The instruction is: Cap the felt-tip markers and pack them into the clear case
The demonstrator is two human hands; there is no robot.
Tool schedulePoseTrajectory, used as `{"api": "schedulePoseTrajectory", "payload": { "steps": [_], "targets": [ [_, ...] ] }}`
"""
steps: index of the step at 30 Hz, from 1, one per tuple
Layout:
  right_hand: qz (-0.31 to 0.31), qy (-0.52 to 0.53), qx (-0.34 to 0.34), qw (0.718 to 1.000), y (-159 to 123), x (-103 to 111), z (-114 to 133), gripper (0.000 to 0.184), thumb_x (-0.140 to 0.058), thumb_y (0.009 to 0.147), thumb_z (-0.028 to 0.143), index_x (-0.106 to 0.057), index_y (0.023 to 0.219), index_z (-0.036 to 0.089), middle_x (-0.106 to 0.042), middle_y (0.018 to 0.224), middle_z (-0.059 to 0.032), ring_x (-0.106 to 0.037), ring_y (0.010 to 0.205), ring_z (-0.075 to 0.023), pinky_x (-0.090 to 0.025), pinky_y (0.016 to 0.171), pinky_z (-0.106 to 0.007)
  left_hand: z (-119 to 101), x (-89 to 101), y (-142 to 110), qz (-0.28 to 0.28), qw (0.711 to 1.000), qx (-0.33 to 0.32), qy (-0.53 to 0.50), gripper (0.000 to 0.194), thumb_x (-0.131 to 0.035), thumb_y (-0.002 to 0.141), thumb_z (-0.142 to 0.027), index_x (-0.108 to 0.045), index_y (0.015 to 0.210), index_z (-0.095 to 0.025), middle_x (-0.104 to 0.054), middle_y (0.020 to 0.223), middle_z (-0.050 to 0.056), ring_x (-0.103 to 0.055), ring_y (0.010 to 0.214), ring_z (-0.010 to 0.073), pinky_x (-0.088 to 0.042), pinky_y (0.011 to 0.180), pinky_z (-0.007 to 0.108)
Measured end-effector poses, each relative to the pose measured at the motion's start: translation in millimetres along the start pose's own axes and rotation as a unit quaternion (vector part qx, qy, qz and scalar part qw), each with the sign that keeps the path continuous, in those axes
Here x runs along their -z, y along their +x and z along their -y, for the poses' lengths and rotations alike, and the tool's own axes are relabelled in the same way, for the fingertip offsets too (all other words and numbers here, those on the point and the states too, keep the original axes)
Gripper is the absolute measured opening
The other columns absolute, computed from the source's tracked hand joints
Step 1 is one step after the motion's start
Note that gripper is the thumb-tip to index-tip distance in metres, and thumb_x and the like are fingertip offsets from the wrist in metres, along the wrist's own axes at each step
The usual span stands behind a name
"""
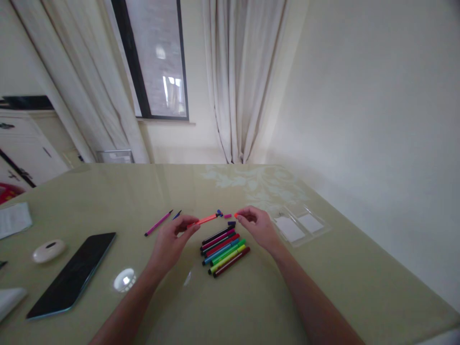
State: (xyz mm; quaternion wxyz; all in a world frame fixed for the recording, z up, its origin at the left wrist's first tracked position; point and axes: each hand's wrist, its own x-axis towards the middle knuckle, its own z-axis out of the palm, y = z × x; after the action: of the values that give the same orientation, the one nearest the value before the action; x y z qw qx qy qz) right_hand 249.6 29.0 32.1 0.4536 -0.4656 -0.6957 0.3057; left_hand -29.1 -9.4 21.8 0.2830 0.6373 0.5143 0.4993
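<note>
My left hand (177,239) is closed on an orange felt-tip pen (207,219), whose bare dark tip points right. Opposite it, my right hand (257,224) pinches a small orange pen cap (236,215), apart from the pen. Between the hands lie a pink cap (227,216) and several blue or dark caps (232,223). Below them is a row of capped felt-tip pens (224,251) in black, purple, red, blue, green, yellow and dark red. An uncapped magenta pen (158,224) rests left of my left hand, with a blue pen (176,214) partly hidden behind the fingers.
A clear plastic pen case (304,224) lies open at the right. To the left are a black tablet or phone (72,275), a white oval object (49,251) and a paper sheet (15,220). The glossy table (172,187) meets a wall on the right.
</note>
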Motion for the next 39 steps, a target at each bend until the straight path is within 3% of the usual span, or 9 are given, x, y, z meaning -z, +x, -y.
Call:
{"api": "schedulePoseTrajectory", "payload": {
  "steps": [6,19,33,39],
  "targets": [
    [0.022,0.068,0.034,0.997,-6.9,-7.9,21.6,0.022,-0.074,0.088,0.039,-0.08,0.101,0.022,-0.077,0.092,-0.0068,-0.069,0.082,-0.0208,-0.055,0.072,-0.032,-4.7,-2.4,-2.3,0.003,1.0,-0.002,0.01,0.029,-0.074,0.084,-0.048,-0.077,0.096,-0.022,-0.078,0.093,0.006,-0.073,0.085,0.022,-0.059,0.08,0.035],
    [0.042,0.076,0.034,0.996,-10.3,-14.0,18.1,0.02,-0.076,0.088,0.036,-0.081,0.104,0.025,-0.078,0.099,-0.0059,-0.069,0.085,-0.0206,-0.055,0.078,-0.033,-4.4,-4.5,-4.4,0.034,0.999,-0.01,0.022,0.024,-0.073,0.086,-0.045,-0.076,0.096,-0.023,-0.078,0.094,0.004,-0.072,0.086,0.0211,-0.058,0.083,0.034],
    [0.038,0.147,-0.014,0.988,-11.8,-19.7,16.9,0.017,-0.083,0.078,0.037,-0.08,0.084,0.021,-0.08,0.093,-0.0083,-0.073,0.103,-0.0284,-0.058,0.091,-0.041,-9.9,-5.4,-7.9,-0.005,0.999,-0.036,0.032,0.02,-0.078,0.081,-0.044,-0.082,0.087,-0.025,-0.08,0.086,0.003,-0.073,0.077,0.0199,-0.057,0.071,0.029],
    [0.056,0.178,-0.044,0.981,-9.6,-23.0,10.1,0.024,-0.081,0.08,0.042,-0.077,0.087,0.019,-0.079,0.103,-0.0098,-0.074,0.086,-0.0235,-0.059,0.083,-0.039,-12.2,-1.3,-3.0,0.013,0.998,-0.034,0.049,0.029,-0.07,0.086,-0.051,-0.081,0.088,-0.024,-0.08,0.087,0.004,-0.073,0.08,0.0209,-0.057,0.073,0.03]
  ]
}}
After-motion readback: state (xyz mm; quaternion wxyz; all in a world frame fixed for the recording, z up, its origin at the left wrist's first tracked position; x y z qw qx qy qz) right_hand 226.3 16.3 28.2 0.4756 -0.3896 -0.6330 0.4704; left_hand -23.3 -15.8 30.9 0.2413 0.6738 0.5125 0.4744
